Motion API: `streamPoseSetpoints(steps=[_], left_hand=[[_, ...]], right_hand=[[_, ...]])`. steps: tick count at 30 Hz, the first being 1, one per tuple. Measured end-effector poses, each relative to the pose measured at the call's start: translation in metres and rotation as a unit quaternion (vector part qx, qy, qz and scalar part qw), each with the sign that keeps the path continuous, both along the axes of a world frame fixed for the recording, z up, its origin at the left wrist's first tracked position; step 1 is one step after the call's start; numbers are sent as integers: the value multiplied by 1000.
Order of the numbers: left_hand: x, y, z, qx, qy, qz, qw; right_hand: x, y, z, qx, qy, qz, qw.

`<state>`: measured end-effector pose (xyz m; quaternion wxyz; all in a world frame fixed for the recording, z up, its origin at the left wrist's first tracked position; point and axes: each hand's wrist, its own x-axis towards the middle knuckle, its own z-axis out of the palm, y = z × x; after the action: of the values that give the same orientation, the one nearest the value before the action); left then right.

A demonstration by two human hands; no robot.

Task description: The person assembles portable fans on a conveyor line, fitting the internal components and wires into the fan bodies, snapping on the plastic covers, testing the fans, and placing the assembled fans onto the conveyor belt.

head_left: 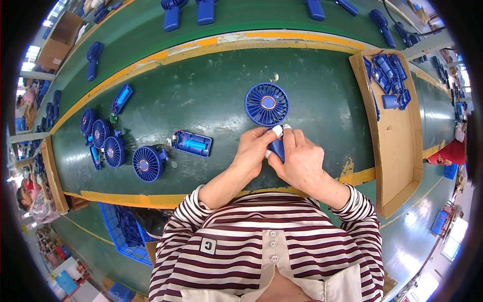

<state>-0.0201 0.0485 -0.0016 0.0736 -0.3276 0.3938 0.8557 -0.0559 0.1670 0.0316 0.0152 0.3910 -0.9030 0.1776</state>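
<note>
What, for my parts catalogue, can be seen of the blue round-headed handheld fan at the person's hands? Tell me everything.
The blue, plastic-looking handheld fan has a round head with thin radial spokes around an orange-ringed circular hub. The left hand and right hand hold its blue handle, mostly hiding it. The head extends beyond them, facing up over the scuffed green worktop; whether it rests there is unclear.

The green bench [327, 100] is edged in worn yellow, its far edge bordered by a green belt [131, 58]. Past the near right corner, glossy green floor [407, 239] is overlooked by bright windows [455, 239].
</note>
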Motion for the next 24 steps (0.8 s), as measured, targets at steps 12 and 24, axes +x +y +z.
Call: streamPoseSetpoints(steps=[12,24], left_hand=[[3,-11,2,38,95,3,995],[8,-4,5,16,155,15,988]], right_hand=[[-5,14,-10,-176,-426,-119,879],[-6,9,-12,-259,-588,-120,756]])
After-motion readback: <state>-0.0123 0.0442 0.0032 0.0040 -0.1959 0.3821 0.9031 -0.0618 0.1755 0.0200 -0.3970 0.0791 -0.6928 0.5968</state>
